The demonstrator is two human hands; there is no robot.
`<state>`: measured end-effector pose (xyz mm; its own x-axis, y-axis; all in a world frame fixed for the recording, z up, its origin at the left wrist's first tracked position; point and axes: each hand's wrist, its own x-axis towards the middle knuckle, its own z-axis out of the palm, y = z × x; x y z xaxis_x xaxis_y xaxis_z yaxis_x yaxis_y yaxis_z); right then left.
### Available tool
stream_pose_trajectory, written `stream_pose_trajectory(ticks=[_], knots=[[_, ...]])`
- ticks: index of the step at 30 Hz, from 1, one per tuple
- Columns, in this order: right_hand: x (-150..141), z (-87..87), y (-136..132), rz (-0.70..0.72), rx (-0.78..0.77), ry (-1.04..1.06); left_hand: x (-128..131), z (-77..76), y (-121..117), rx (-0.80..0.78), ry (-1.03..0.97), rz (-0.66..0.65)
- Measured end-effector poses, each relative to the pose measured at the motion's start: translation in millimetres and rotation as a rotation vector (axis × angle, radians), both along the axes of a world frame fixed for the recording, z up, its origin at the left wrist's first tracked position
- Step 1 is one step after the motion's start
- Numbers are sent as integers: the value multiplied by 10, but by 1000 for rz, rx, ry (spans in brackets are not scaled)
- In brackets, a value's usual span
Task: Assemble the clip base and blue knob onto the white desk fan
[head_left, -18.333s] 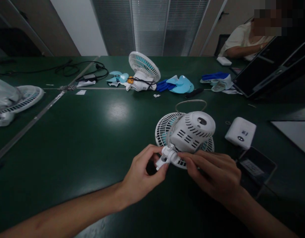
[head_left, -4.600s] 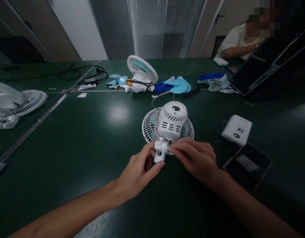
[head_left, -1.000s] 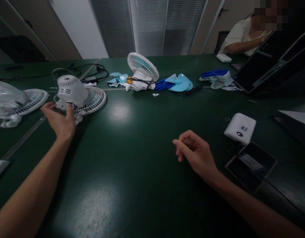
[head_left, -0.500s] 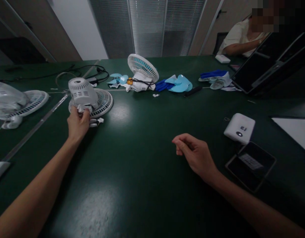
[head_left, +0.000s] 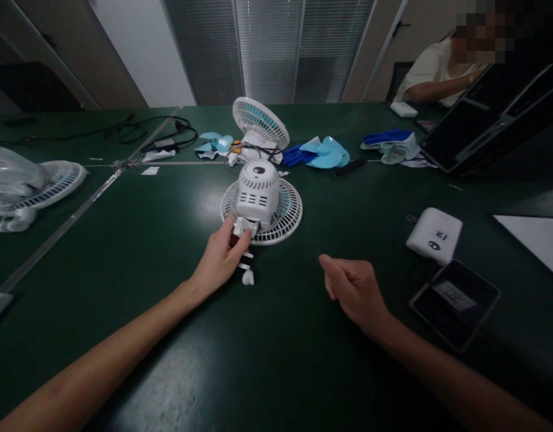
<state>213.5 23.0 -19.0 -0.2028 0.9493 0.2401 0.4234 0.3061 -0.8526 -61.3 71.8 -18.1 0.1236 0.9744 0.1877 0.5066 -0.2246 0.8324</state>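
A small white desk fan (head_left: 260,195) lies grille-down on the green table (head_left: 168,336), its motor housing pointing up. My left hand (head_left: 221,258) is closed on the white bracket at the base of the fan's housing. A small white part (head_left: 248,276) hangs just below that hand. My right hand (head_left: 354,288) rests on the table to the right, fingers curled loosely, with nothing visible in it.
A white box (head_left: 435,234) and a black phone (head_left: 455,295) lie at the right. Further back are another fan (head_left: 260,127), blue blades (head_left: 325,153) and blue gloves (head_left: 388,138). A fan (head_left: 29,186) lies at the left edge. A person sits at the far right behind a monitor (head_left: 478,120).
My left hand has dragged the fan from the left side of the table back to the middle. My right hand has stayed in place, curled.
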Motion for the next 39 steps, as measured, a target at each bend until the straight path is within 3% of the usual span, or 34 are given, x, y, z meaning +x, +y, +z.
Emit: stream_pose_trajectory(ticks=[2,4,10,14,18,22,27,30,33,39], knots=[[6,-1,-40,15,50,-26,182,13,-117,-17,-8,-76],[-12,14,-83,82,194,-69,343,30,-225,-47,-28,-136],[-223,57,-257,555,645,-375,704,60,-468,-127,-140,-124],[-293,36,-324,559,766,-459,744,100,-540,-162,-227,-167],[-280,40,-312,558,757,-579,533,148,-525,-168,-202,-306],[-306,61,-293,571,692,-684,299,183,-467,-61,20,-548],[-310,92,-296,624,747,-642,236,275,-407,5,208,-796],[-255,134,-311,664,745,-590,220,293,-396,51,265,-826],[-174,170,-325,655,695,-408,180,255,-416,129,384,-821],[-29,139,-259,333,545,-22,196,136,-505,272,549,-785]])
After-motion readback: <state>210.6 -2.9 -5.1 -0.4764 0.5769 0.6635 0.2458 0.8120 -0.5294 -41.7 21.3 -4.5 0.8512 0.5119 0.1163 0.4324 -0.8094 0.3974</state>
